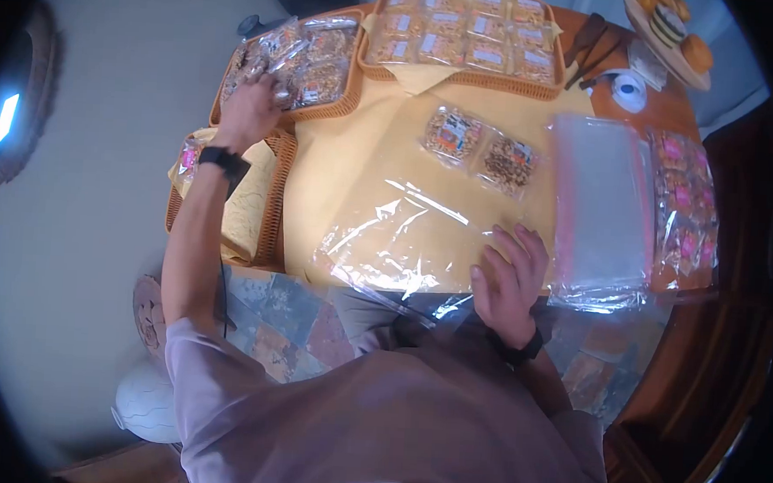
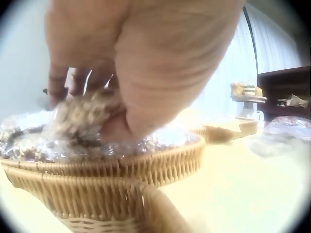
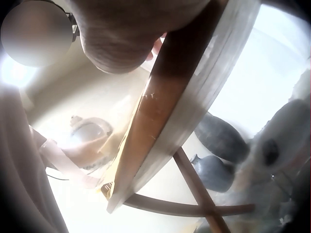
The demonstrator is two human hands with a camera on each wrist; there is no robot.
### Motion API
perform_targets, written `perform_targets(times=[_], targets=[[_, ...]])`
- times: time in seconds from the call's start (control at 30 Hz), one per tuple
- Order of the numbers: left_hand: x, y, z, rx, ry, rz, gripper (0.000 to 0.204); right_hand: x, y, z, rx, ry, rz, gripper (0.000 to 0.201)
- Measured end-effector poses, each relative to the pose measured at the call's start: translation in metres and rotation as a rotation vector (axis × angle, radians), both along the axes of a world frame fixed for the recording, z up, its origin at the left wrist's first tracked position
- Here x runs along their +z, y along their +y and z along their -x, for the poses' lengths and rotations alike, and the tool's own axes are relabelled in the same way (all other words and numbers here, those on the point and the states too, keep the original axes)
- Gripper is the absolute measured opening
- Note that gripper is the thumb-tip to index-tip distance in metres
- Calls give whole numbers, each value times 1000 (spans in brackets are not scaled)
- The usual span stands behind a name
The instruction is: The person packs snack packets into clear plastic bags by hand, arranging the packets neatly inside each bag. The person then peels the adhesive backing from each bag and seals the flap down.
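My left hand [image 1: 252,112] reaches into the wicker basket [image 1: 328,109] at the back left. In the left wrist view, its thumb and fingers pinch a clear-wrapped grain cluster pack [image 2: 87,116] above other packs. On the yellow cloth in front of me lies a large clear plastic bag [image 1: 396,233], flat and shiny. My right hand [image 1: 511,287] rests at the bag's right front part by the table edge, fingers loosely bent. Beyond the bag lie two wrapped packs side by side, a pale one [image 1: 451,134] and a darker one [image 1: 506,163].
A stack of clear bags [image 1: 603,200] with pink edges lies right of my right hand. Beside it are pink-labelled packs [image 1: 688,200]. Another wicker basket [image 1: 465,78] of packs stands at the back, tongs [image 1: 589,51] next to it. A cloth-lined basket [image 1: 275,201] sits under my left forearm.
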State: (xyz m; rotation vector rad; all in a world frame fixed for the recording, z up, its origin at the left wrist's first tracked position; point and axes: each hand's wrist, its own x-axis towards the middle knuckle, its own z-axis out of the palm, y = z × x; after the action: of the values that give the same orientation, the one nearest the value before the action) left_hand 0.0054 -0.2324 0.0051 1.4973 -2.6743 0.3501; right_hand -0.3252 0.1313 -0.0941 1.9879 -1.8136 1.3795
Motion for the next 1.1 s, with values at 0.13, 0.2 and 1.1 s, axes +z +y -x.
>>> perform_targets(times=[0.13,0.2,1.1], targets=[[45,70,1,119,363,-48,24,4,-4,4,34,3,9,25],[59,143,-9,149,1063,-420,24,15,4,6,170,8,-26,28],[-5,326,55,318,1274,-1614,50,49,2,-30,293,-232,-92,15]])
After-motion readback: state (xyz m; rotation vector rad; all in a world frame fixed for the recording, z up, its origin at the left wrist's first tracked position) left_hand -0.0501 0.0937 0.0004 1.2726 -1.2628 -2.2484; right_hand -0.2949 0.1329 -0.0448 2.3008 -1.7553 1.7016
